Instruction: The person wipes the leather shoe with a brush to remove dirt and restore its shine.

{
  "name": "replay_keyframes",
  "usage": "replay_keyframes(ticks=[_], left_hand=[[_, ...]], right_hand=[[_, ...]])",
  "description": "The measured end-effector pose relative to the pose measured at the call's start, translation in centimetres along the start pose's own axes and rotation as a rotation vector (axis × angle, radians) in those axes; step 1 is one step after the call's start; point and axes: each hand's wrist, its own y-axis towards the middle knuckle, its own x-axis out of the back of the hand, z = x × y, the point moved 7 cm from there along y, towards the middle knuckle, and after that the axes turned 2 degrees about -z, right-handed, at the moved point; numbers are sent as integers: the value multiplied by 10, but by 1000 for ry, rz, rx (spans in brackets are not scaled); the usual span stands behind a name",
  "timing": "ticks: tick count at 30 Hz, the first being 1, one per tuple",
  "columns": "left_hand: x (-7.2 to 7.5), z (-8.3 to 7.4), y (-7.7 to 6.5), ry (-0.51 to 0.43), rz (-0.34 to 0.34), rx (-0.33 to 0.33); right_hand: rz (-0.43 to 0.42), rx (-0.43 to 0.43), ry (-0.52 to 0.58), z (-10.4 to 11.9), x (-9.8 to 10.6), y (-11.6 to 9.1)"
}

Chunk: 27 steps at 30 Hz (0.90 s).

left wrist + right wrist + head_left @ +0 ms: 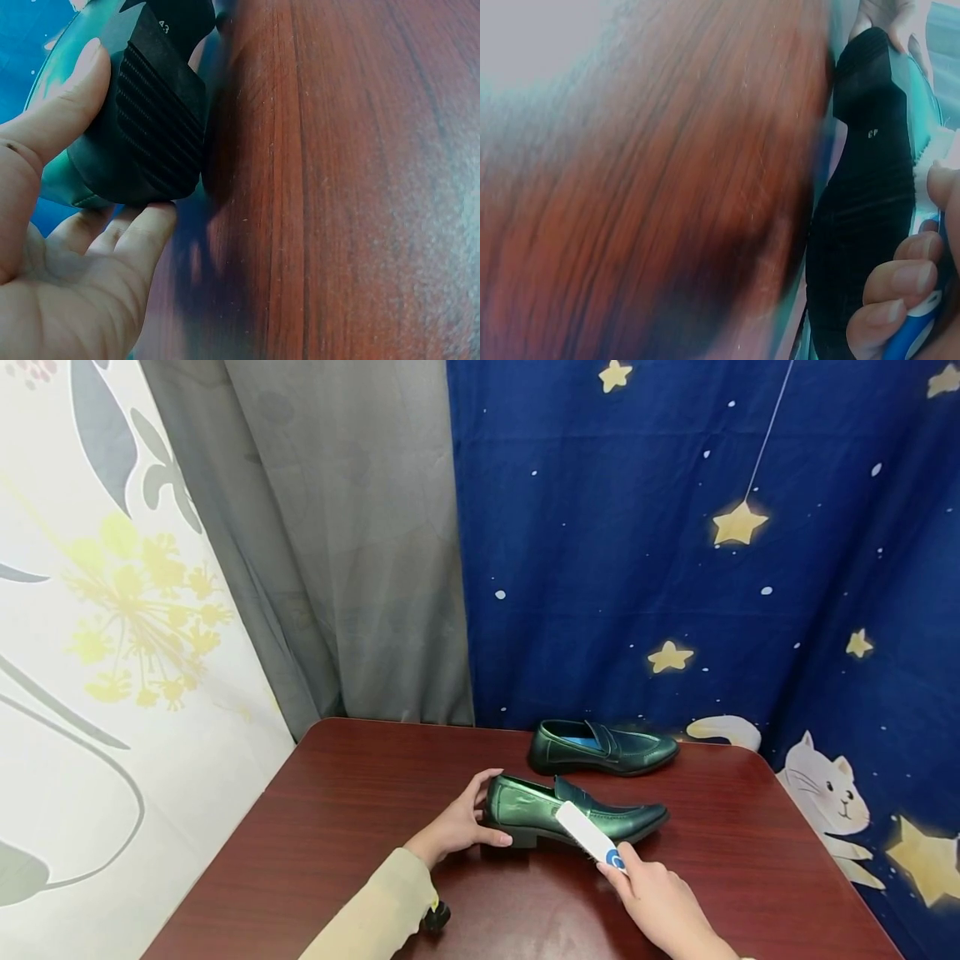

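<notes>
A dark green leather loafer (525,806) is near the table's middle, its toe toward the right. My left hand (468,818) grips it round the heel, thumb on the near side and fingers behind. In the left wrist view the ridged black heel (157,120) shows between thumb and fingers. My right hand (663,897) holds a white brush with a blue-and-white handle (588,835) across the loafer's near side. Its white bristles (924,176) touch the upper in the right wrist view, where the black sole (862,217) faces the camera.
A second dark green loafer (630,752), with a blue insole, stands behind the first near the table's far edge. The reddish-brown wooden table (360,793) has a grey curtain (375,543) and a blue star-patterned curtain (600,552) behind it.
</notes>
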Motion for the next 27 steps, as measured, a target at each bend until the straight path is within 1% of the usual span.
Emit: replay_keyframes(ticks=[5, 10, 17, 22, 27], left_hand=[[0, 0, 0, 1, 2, -4], [0, 0, 0, 12, 2, -4], [1, 1, 1, 19, -1, -7], [1, 1, 1, 27, -9, -11], [0, -1, -1, 45, -16, -22]], right_hand=[[59, -27, 14, -7, -2, 1], [99, -53, 30, -15, -3, 1], [117, -94, 56, -28, -2, -4], [143, -141, 83, -40, -2, -7], [169, -160, 68, -48, -1, -10]])
